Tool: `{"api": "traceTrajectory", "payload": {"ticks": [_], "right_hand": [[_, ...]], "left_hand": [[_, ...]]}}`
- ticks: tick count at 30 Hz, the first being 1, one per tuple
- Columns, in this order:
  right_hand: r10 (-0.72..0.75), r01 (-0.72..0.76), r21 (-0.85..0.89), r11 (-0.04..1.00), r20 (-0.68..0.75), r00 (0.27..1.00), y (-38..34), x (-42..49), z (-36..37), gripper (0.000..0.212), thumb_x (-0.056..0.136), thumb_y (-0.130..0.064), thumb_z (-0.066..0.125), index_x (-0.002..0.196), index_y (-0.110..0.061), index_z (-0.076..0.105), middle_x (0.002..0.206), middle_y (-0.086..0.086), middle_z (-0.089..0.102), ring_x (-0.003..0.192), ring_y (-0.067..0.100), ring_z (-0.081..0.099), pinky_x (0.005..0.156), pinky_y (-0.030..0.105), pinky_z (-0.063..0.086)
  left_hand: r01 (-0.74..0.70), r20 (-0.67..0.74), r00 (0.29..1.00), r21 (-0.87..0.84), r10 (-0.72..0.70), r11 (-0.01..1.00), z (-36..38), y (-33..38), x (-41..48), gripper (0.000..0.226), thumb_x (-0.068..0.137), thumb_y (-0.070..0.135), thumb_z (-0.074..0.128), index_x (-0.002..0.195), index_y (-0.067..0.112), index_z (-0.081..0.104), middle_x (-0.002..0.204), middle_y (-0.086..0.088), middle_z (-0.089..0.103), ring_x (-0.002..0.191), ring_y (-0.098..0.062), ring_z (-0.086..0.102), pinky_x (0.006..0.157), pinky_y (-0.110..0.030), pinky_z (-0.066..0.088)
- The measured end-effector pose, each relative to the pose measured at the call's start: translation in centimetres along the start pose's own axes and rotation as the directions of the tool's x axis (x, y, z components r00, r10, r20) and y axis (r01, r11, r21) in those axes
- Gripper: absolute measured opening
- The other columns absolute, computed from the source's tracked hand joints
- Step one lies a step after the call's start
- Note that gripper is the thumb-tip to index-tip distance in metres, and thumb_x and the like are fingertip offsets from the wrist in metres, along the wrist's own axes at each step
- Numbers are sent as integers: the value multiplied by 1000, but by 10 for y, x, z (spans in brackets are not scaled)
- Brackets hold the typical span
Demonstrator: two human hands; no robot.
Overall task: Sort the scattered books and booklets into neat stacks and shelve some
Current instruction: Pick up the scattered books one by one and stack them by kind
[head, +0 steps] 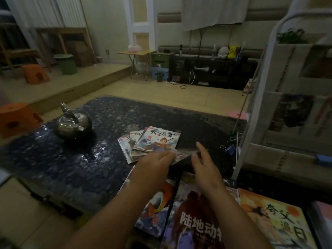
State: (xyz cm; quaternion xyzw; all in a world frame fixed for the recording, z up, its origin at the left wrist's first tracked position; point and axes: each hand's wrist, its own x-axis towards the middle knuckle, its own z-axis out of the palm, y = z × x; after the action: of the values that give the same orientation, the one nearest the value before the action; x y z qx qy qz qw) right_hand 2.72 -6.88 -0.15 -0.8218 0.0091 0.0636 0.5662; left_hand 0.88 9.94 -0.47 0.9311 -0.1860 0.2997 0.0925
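Looking down via head cam: 1 fanned pile of thin booklets (158, 141) lies mid-table (53, 159), at least 4 covers showing, more edges too blurred to count. 3 large books (195, 225) lie side by side at near edge, under the forearms. Also 1 steel kettle (72, 125) at the pile's left, 2 orange stools (16, 119), 1 blue binder clip (230, 149) beside a white shelf rack (249, 123) on the right.

Left hand (154, 162) reaches fwd, palm down, fingers straight and flat over the fan's near edge; grips nothing, contact unclear from blur. Right hand (203, 162) is just beside it, edge-on, fingers straight, thumb spread, holding nothing.
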Motion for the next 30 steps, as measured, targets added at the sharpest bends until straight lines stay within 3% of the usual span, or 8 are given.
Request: {"api": "traceTrajectory", "payload": {"ticks": [3,7,10,13,18,21,26,30], "right_hand": [[28,-28,-6,1000,-54,998,3,2,1,37,103,-41,39,134,-27,55,135,1,56,117,15,51,96,31,41],[69,-68,13,998,-198,978,7,6,-3,31,100,-17,47,128,-19,62,132,3,57,113,16,53,92,29,43],[51,-54,-4,999,-273,961,8,9,-10,34,97,-7,47,125,-16,65,132,1,58,115,18,53,83,24,41],[60,-53,32,998,-279,958,9,11,-12,35,94,1,45,117,-16,66,126,1,57,87,6,50,62,16,41],[65,-67,-3,998,-232,971,12,14,-5,34,92,3,48,106,-24,65,134,5,58,96,16,57,56,14,43],[69,-74,-22,997,-184,981,11,11,4,31,91,1,52,102,-24,66,130,2,58,113,23,57,83,30,51],[74,-74,10,997,-106,992,9,6,16,31,91,0,51,99,-21,71,102,-5,63,97,26,65,83,48,57],[77,-79,-46,996,-62,995,12,3,22,28,92,-2,51,98,-25,67,105,-4,64,86,20,66,73,40,60]], "left_hand": [[-78,35,996,-50,80,996,5,1,-6,42,57,7,89,97,13,76,90,-6,75,77,-21,71,65,-31,58],[-114,199,972,-67,126,991,1,-2,-2,57,60,12,88,114,22,70,107,0,72,101,-20,67,81,-39,58],[50,381,923,39,-61,998,-6,-6,-1,81,85,12,66,150,37,26,152,6,38,140,-17,32,111,-38,29],[297,423,869,-31,-257,954,-13,-15,2,88,89,14,61,153,39,6,155,3,29,138,-19,31,111,-35,28],[604,440,761,-213,-477,768,-4,-39,0,81,88,-4,47,150,40,22,153,-1,35,135,-22,38,98,-33,43],[729,484,677,-335,-555,597,-3,-48,-2,65,90,3,48,143,39,38,141,-1,51,122,-22,52,94,-36,49],[797,467,579,-498,-668,342,-9,-50,0,29,97,18,55,121,32,64,93,8,69,85,-27,70,73,-40,58],[831,490,522,-477,-698,286,-7,-61,0,30,86,5,68,105,28,67,97,-4,68,82,-23,70,73,-43,60]]}}
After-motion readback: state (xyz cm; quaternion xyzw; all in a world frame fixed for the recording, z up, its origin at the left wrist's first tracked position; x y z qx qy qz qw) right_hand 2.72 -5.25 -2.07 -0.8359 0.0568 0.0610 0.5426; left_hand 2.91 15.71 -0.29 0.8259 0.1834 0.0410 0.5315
